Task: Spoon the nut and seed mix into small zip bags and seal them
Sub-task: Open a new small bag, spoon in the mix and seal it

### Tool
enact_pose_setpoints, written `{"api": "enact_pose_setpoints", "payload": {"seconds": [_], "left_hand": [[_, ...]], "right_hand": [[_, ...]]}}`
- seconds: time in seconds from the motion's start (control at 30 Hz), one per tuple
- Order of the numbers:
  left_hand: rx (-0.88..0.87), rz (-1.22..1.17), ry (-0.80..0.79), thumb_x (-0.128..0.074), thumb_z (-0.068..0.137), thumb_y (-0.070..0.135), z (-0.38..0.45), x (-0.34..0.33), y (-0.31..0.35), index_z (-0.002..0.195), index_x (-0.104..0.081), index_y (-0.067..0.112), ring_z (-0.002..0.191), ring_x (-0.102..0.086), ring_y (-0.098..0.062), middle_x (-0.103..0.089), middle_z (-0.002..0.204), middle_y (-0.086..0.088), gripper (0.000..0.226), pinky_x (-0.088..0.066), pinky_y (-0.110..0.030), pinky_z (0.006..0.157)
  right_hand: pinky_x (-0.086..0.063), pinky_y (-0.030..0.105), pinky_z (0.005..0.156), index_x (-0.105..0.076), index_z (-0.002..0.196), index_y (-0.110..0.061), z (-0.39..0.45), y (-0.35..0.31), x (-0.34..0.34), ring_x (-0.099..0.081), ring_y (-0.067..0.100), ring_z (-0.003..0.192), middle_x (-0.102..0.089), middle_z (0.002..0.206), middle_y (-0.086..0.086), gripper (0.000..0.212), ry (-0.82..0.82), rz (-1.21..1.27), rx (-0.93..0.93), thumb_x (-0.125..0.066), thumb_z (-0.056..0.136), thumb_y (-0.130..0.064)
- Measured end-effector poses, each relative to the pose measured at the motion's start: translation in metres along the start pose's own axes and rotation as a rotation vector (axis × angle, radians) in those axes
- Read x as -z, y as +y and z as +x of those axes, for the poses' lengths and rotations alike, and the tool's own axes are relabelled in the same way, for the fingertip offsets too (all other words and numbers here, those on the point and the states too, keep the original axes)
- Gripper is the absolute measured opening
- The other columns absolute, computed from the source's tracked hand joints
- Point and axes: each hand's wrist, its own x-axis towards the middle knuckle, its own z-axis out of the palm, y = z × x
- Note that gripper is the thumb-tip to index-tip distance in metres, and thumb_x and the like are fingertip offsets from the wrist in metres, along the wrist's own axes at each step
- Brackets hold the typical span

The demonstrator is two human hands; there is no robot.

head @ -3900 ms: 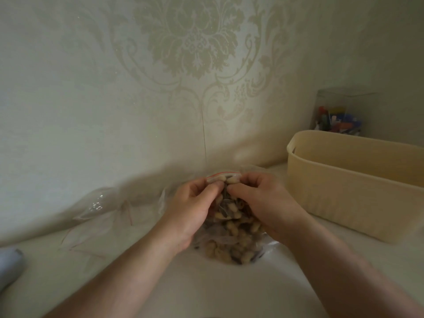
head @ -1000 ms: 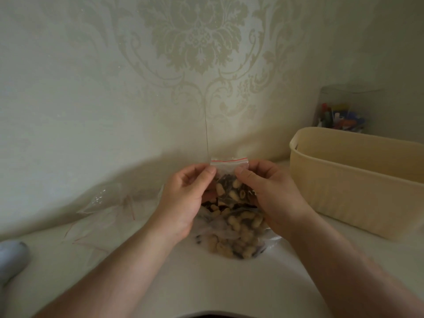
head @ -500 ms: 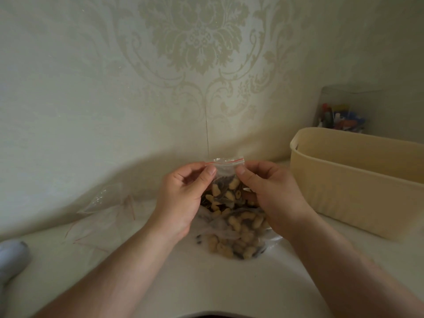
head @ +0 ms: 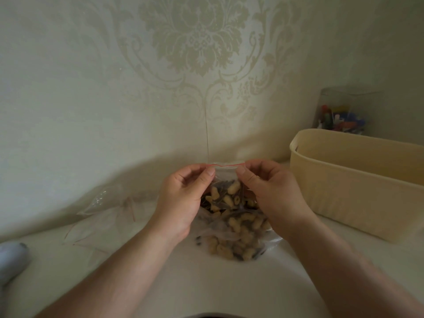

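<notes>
A small clear zip bag [head: 226,180] with a red line along its top is held upright in front of me, partly filled with nuts and dark seeds. My left hand [head: 183,198] pinches its top left corner between thumb and fingers. My right hand [head: 270,191] pinches the top right corner the same way. Below and behind it, a larger clear bag of nut and seed mix [head: 236,239] lies on the white table [head: 206,283]. No spoon is in sight.
A pile of empty clear zip bags [head: 103,214] lies at the left by the wall. A cream plastic basket [head: 358,180] stands at the right, with a clear jar of coloured items [head: 341,115] behind it. A pale grey object [head: 11,260] sits at the left edge.
The small bag has been raised from the big bag. Both hands slid outward along its top, from the middle to the two corners.
</notes>
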Motion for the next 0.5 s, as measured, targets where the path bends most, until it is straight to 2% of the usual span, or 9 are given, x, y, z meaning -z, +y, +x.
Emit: {"api": "enact_pose_setpoints", "payload": {"seconds": [0.13, 0.27, 0.4, 0.5], "left_hand": [[-0.011, -0.014, -0.008, -0.074, 0.092, 0.006, 0.0004, 0.0009, 0.0000, 0.098, -0.079, 0.012, 0.087, -0.074, -0.014, -0.079, 0.088, -0.006, 0.010, -0.059, -0.023, 0.082], [-0.031, -0.005, -0.002, -0.075, 0.091, 0.008, 0.0011, 0.0023, -0.0002, 0.094, -0.080, 0.016, 0.085, -0.073, -0.012, -0.079, 0.086, -0.003, 0.010, -0.057, -0.020, 0.079], [-0.047, 0.008, 0.004, -0.078, 0.086, 0.021, 0.0016, 0.0023, -0.0025, 0.089, -0.082, 0.023, 0.086, -0.073, -0.011, -0.079, 0.090, -0.001, 0.006, -0.057, -0.022, 0.078], [-0.065, 0.044, 0.008, -0.080, 0.079, 0.033, 0.0020, 0.0033, -0.0038, 0.089, -0.083, 0.027, 0.085, -0.071, -0.011, -0.079, 0.090, 0.000, 0.012, -0.056, -0.028, 0.081]], "right_hand": [[-0.059, 0.045, 0.076, -0.077, 0.089, -0.025, 0.0003, -0.0004, 0.0006, -0.066, 0.021, 0.074, -0.076, 0.091, 0.011, 0.007, 0.003, -0.043, 0.024, -0.079, 0.092, -0.018], [-0.062, 0.050, 0.082, -0.078, 0.086, -0.034, -0.0011, -0.0010, 0.0006, -0.069, 0.033, 0.078, -0.078, 0.087, 0.006, 0.015, -0.018, -0.092, 0.022, -0.078, 0.094, -0.021], [-0.061, 0.040, 0.074, -0.077, 0.086, -0.038, -0.0011, -0.0015, 0.0003, -0.066, 0.018, 0.073, -0.076, 0.082, 0.006, 0.015, 0.017, -0.158, 0.029, -0.078, 0.094, -0.025], [-0.058, 0.033, 0.068, -0.077, 0.086, -0.038, -0.0018, -0.0024, 0.0001, -0.064, 0.014, 0.069, -0.075, 0.082, 0.009, 0.014, 0.029, -0.177, 0.015, -0.078, 0.094, -0.026]]}}
